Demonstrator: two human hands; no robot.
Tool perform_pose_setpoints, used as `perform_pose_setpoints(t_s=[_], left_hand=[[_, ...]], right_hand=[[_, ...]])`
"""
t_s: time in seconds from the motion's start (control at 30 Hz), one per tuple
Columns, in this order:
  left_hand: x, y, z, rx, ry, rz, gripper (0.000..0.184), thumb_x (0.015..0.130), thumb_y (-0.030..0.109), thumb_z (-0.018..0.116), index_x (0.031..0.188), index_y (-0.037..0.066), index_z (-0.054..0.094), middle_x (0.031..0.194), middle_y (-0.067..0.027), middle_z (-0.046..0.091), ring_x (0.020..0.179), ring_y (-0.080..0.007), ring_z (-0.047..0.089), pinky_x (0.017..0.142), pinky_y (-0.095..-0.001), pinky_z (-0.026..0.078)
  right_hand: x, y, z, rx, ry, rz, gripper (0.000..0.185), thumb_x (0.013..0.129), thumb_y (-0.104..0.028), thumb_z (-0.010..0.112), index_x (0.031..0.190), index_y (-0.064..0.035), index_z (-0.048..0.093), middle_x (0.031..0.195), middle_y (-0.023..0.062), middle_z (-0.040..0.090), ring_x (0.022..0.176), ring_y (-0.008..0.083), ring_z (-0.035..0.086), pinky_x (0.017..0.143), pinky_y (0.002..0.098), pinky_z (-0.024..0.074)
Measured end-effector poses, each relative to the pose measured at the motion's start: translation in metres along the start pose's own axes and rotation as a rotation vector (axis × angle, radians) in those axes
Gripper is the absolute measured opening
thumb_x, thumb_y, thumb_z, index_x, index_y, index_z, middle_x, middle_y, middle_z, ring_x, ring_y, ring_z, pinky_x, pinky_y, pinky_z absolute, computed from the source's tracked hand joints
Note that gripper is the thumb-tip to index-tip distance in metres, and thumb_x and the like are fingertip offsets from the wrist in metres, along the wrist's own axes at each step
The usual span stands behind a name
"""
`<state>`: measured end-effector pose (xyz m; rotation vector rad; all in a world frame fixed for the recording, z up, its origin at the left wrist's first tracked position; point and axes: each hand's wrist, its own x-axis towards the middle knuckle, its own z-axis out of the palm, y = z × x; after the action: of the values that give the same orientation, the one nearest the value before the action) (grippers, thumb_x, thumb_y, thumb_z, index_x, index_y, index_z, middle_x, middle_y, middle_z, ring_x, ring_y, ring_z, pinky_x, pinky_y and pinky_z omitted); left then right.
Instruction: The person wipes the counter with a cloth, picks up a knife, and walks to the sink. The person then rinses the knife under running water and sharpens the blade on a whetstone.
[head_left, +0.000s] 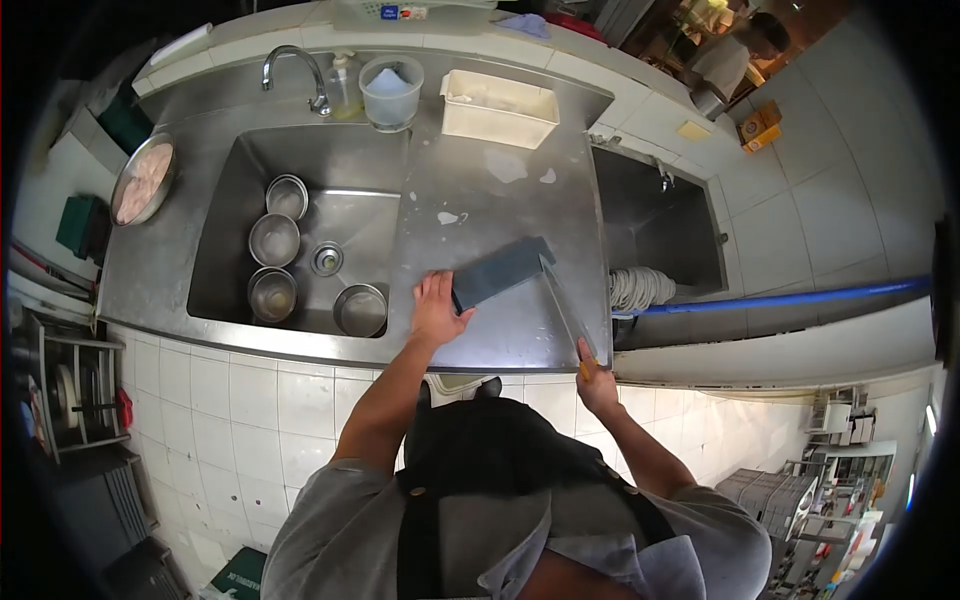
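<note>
A long dark grey sharpening stone (500, 272) lies aslant on the steel counter. My left hand (436, 310) grips its near left end, fingers on top and thumb at the side. In my right hand (597, 386) is a knife (566, 312) with a yellow handle, held near the counter's front edge. The blade points away from me, and its tip end is at the far right end of the stone. Whether the blade touches the stone or is just above it I cannot tell.
Left of the stone is a sink (370, 160) with several steel bowls (274, 240). Behind stand a tap (290, 52), a soap bottle (343, 85), a plastic tub (391, 100) and a cream bin (500, 125). A bowl of pale meat (146, 182) sits far left. Rightward is a mop (642, 289) with a blue pole.
</note>
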<state>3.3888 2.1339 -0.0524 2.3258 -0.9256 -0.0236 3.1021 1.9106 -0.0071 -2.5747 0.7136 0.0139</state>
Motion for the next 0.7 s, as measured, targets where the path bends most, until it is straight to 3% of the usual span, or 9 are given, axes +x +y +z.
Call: perform_pose_setpoints(t_s=[0.1, 0.13, 0.27, 0.4, 0.47, 0.53, 0.6, 0.63, 0.7], left_hand=[[-0.002, -0.001, -0.003, -0.043, -0.032, 0.003, 0.089, 0.072, 0.037, 0.081, 0.139, -0.003, 0.037, 0.137, -0.0189, 0.045, 0.133, -0.0361, 0.036, 0.108, -0.0488, 0.027], [-0.002, -0.003, -0.001, -0.036, -0.031, 0.012, 0.088, 0.072, 0.037, 0.08, 0.138, -0.003, 0.037, 0.137, -0.0191, 0.045, 0.133, -0.0361, 0.036, 0.109, -0.0489, 0.027], [-0.002, -0.004, 0.0, -0.072, -0.018, 0.023, 0.087, 0.073, 0.038, 0.079, 0.138, -0.003, 0.038, 0.136, -0.0196, 0.046, 0.133, -0.0357, 0.036, 0.109, -0.0489, 0.027], [0.003, -0.001, -0.004, -0.029, -0.043, -0.03, 0.087, 0.073, 0.038, 0.079, 0.138, -0.003, 0.038, 0.135, -0.0194, 0.046, 0.132, -0.0353, 0.036, 0.108, -0.0489, 0.028], [-0.001, -0.001, -0.001, -0.047, -0.011, 0.001, 0.088, 0.069, 0.037, 0.082, 0.137, 0.0, 0.039, 0.135, -0.0203, 0.046, 0.132, -0.0369, 0.038, 0.107, -0.0494, 0.029], [-0.005, -0.003, 0.002, -0.061, 0.001, 0.002, 0.088, 0.069, 0.037, 0.082, 0.137, 0.0, 0.039, 0.135, -0.0199, 0.047, 0.132, -0.0365, 0.038, 0.107, -0.0491, 0.03], [-0.003, -0.002, 0.0, -0.067, 0.037, 0.0, 0.087, 0.069, 0.037, 0.082, 0.137, 0.0, 0.04, 0.134, -0.0194, 0.047, 0.132, -0.0361, 0.038, 0.107, -0.0488, 0.03], [-0.006, -0.001, -0.004, -0.086, 0.008, -0.002, 0.087, 0.069, 0.037, 0.082, 0.136, 0.001, 0.04, 0.134, -0.0187, 0.048, 0.131, -0.0355, 0.039, 0.107, -0.0486, 0.03], [-0.002, -0.001, -0.007, -0.115, -0.007, 0.001, 0.086, 0.069, 0.037, 0.082, 0.136, 0.001, 0.041, 0.133, -0.018, 0.049, 0.131, -0.035, 0.04, 0.107, -0.0484, 0.03]], right_hand=[[0.058, -0.029, 0.029, 0.211, 0.018, -0.313, 0.072, 0.086, -0.011, 0.051, 0.153, -0.0239, 0.026, 0.096, 0.0257, 0.067, 0.08, 0.0444, 0.066, 0.074, 0.0527, 0.0525], [0.086, -0.058, 0.04, 0.016, -0.11, -0.123, 0.074, 0.086, -0.011, 0.05, 0.154, -0.0236, 0.022, 0.099, 0.0256, 0.067, 0.082, 0.0444, 0.065, 0.075, 0.0529, 0.0519], [0.1, -0.058, 0.029, -0.099, -0.175, -0.156, 0.081, 0.086, -0.006, 0.053, 0.154, -0.0299, 0.016, 0.108, 0.0253, 0.065, 0.083, 0.0458, 0.064, 0.074, 0.0524, 0.052], [0.004, 0.013, -0.025, -0.189, -0.258, -0.025, 0.072, 0.093, -0.009, 0.045, 0.157, -0.0199, 0.013, 0.138, 0.0169, 0.055, 0.097, 0.0374, 0.068, 0.081, 0.0469, 0.0558], [0.023, 0.002, -0.006, -0.06, -0.187, -0.219, 0.074, 0.093, -0.01, 0.047, 0.157, -0.0208, 0.009, 0.13, 0.0199, 0.059, 0.094, 0.0385, 0.068, 0.078, 0.0479, 0.0557], [0.078, -0.05, 0.04, -0.02, -0.185, -0.275, 0.077, 0.092, -0.011, 0.048, 0.157, -0.0231, 0.007, 0.12, 0.0236, 0.063, 0.09, 0.04, 0.067, 0.074, 0.05, 0.0548], [0.114, -0.115, 0.037, -0.136, -0.299, -0.17, 0.078, 0.091, -0.01, 0.047, 0.156, -0.0257, 0.008, 0.113, 0.025, 0.065, 0.088, 0.0424, 0.066, 0.073, 0.0513, 0.0536], [0.108, -0.105, 0.036, -0.134, -0.304, -0.176, 0.078, 0.091, -0.01, 0.047, 0.156, -0.0257, 0.008, 0.113, 0.025, 0.065, 0.088, 0.0424, 0.066, 0.073, 0.0513, 0.0536], [0.085, -0.058, 0.015, -0.176, -0.383, -0.029, 0.088, 0.083, -0.001, 0.052, 0.156, -0.0268, 0.011, 0.122, 0.0208, 0.064, 0.102, 0.0432, 0.064, 0.088, 0.0471, 0.0524]])
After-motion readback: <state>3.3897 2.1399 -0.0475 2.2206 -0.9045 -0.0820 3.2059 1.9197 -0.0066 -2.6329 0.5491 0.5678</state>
